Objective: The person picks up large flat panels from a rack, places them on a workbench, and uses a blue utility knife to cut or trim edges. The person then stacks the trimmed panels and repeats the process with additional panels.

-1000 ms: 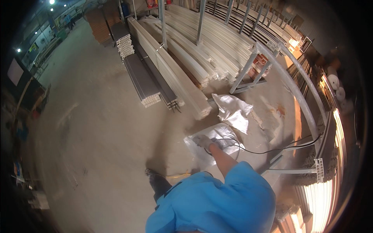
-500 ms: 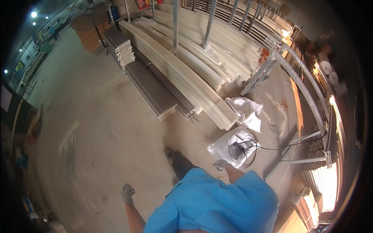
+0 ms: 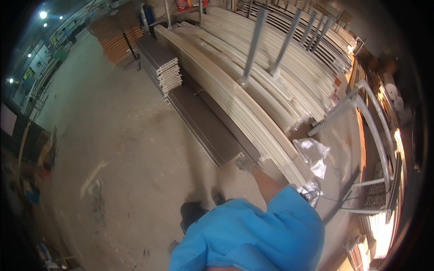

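Note:
My right hand, in a grey glove, reaches forward to the near end of a stack of dark brown panels. Its fingers look loosely apart, and contact with the panel end is hard to make out. Low beside my blue sleeve, only a bit of my gloved left hand shows; its fingers are hidden. Behind the low brown stack rises a taller pile of the same panels, with pale hollow ends. Long cream-coloured profiles lie right alongside the brown panels.
Grey metal posts stand among the profiles. A silvery plastic sack lies on the floor at their near end, by a dark cable. To the right is a curved-looking metal rack. Orange-brown stacked boards stand far left.
I have moved forward toward the brown panels. My right hand has gone from near the sack to the panel end. My left hand has drawn back toward my body, mostly out of sight.

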`<act>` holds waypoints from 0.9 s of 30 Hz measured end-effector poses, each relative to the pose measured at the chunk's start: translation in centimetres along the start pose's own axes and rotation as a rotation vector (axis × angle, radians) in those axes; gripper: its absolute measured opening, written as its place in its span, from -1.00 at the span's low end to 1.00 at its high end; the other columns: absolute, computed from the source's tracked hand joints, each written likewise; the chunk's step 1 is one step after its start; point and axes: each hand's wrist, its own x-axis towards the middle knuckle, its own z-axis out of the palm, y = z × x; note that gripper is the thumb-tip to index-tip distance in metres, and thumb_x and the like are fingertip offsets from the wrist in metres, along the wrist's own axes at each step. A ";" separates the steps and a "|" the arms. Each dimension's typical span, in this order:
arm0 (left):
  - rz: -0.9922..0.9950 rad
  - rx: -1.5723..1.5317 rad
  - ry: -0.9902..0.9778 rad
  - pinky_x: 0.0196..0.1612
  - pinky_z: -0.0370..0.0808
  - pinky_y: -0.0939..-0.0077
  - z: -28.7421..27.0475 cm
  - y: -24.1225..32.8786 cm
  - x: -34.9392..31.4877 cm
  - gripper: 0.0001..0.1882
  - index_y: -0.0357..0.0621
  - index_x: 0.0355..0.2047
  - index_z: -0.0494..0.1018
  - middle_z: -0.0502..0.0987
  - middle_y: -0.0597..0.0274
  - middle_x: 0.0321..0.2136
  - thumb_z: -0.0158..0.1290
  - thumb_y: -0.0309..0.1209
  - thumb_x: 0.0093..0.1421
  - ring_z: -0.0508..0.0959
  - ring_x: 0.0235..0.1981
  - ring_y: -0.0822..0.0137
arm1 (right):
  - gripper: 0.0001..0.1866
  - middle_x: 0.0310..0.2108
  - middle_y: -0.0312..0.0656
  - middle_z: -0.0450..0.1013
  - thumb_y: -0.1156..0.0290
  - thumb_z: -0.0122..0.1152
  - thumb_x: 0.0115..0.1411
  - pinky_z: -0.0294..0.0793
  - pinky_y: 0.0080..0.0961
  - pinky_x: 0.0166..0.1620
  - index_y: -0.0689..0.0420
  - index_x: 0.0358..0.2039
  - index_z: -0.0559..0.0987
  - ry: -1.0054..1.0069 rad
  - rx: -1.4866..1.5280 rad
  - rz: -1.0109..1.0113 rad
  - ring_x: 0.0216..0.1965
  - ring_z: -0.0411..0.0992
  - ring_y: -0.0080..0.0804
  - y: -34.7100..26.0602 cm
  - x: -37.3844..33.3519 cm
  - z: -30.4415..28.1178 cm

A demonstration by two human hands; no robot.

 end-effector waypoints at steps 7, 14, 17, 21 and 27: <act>-0.091 -0.091 -0.011 -0.54 0.46 0.27 -0.2 10.6 10.9 -0.85 -0.15 -0.26 0.46 0.48 0.18 -0.51 0.05 -0.34 0.28 0.50 -0.58 0.21 | -0.67 -0.42 -0.22 0.55 0.10 0.19 0.26 0.49 -0.39 -0.29 0.13 -0.25 0.64 0.007 0.032 0.017 -0.43 0.49 -0.44 -7.9 10.4 5.0; 0.040 0.050 -0.145 -0.55 0.45 0.27 0.4 35.6 24.2 -0.83 -0.08 -0.42 0.39 0.42 0.24 -0.60 0.04 -0.31 0.29 0.44 -0.63 0.25 | -0.70 -0.48 -0.29 0.51 0.11 0.18 0.28 0.46 -0.46 -0.46 0.10 -0.39 0.59 -0.011 -0.012 0.343 -0.52 0.45 -0.50 -13.2 10.9 10.8; 0.248 0.247 -0.146 -0.45 0.53 0.32 5.0 50.2 28.4 -0.76 -0.05 -0.20 0.48 0.52 0.25 -0.48 0.10 -0.18 0.28 0.55 -0.54 0.27 | -0.69 -0.48 -0.30 0.50 0.10 0.18 0.29 0.48 -0.47 -0.42 0.09 -0.36 0.61 0.073 0.156 0.421 -0.50 0.46 -0.51 -16.2 12.1 13.0; 0.396 0.181 -0.214 -0.36 0.58 0.32 13.8 64.4 31.6 -0.72 -0.03 -0.03 0.47 0.56 0.25 -0.34 0.07 -0.25 0.30 0.59 -0.43 0.27 | -0.69 -0.48 -0.28 0.49 0.10 0.16 0.29 0.51 -0.41 -0.34 0.09 -0.25 0.62 0.046 0.230 0.527 -0.48 0.46 -0.51 -19.8 17.9 14.3; 0.210 0.260 -0.412 -0.11 0.59 0.21 25.1 70.7 32.8 -0.58 -0.08 0.13 0.40 0.56 0.12 -0.17 0.08 -0.25 0.30 0.61 -0.20 0.16 | -0.63 -0.32 -0.15 0.54 0.11 0.16 0.29 0.51 -0.39 -0.17 0.10 -0.06 0.59 0.075 -0.224 0.358 -0.34 0.51 -0.37 -29.3 31.2 11.2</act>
